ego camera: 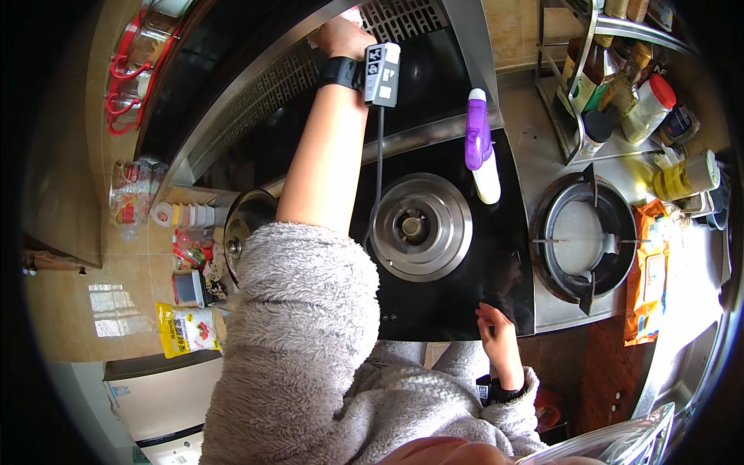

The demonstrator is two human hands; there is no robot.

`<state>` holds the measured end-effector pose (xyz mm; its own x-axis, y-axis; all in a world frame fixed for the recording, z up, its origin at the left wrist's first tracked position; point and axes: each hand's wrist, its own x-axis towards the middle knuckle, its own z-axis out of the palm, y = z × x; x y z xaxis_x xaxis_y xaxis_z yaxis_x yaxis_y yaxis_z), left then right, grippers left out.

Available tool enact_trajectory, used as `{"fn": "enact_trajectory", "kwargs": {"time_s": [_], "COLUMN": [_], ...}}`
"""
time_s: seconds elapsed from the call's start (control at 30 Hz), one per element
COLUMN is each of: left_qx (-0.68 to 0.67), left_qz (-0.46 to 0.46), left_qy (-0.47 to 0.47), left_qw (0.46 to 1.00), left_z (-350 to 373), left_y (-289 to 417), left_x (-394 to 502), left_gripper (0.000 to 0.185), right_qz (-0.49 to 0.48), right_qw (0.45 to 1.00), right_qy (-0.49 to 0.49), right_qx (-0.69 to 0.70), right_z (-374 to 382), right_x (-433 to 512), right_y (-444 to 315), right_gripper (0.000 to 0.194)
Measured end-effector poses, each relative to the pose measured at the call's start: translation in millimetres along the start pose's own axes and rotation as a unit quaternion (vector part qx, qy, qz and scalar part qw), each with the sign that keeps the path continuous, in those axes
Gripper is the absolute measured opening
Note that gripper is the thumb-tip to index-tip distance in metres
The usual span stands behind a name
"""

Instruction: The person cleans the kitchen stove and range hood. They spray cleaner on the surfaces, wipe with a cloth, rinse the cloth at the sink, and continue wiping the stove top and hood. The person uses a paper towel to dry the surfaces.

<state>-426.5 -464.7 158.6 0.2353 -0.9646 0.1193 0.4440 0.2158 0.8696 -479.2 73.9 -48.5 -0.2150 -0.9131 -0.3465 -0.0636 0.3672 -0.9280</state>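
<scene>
My left hand [344,38] reaches up to the slatted filter panel of the range hood [401,22]. It presses a pale cloth or wipe [352,15] there, mostly hidden under the fingers. On that wrist is a black strap with a small cabled device [382,74]. Low at the front edge of the black glass gas hob [447,308], my right hand [497,337] hangs with loosely curled fingers and nothing in it. A white spray bottle with a purple trigger head [478,139] lies or stands near the hob's back right, beside the bare burner [422,226].
Right of the hob, a black pan support ring [584,238] rests on the steel counter by an orange wipes packet [646,273]. A metal rack [572,110] holds several bottles and jars. A lidded pan [235,241] and a yellow packet [186,330] are on the left.
</scene>
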Motion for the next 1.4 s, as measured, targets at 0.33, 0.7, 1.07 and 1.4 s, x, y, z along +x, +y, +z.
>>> {"fn": "enact_trajectory", "kwargs": {"time_s": [0.33,0.7,1.07,1.4], "left_qx": [0.231,0.660,0.614,0.651], "left_qz": [0.180,0.359,0.522,0.430], "left_qy": [-0.339,-0.370,-0.387,-0.389], "left_qw": [0.894,0.547,0.449,0.489], "left_z": [-7,7,-19,13], "left_y": [-9,9,21,23], "left_x": [-14,-20,-17,-39], "left_gripper": [0.011,0.023,0.028,0.036], "right_qz": [0.012,0.008,0.002,0.011], "right_qw": [1.000,1.000,1.000,1.000], "right_qy": [-0.017,-0.007,-0.001,0.009], "right_qx": [-0.015,-0.018,-0.020,-0.023], "right_z": [5,10,21,15], "right_x": [0,5,11,15], "right_y": [1,-7,-5,-6], "right_gripper": [0.032,0.033,0.033,0.033]}}
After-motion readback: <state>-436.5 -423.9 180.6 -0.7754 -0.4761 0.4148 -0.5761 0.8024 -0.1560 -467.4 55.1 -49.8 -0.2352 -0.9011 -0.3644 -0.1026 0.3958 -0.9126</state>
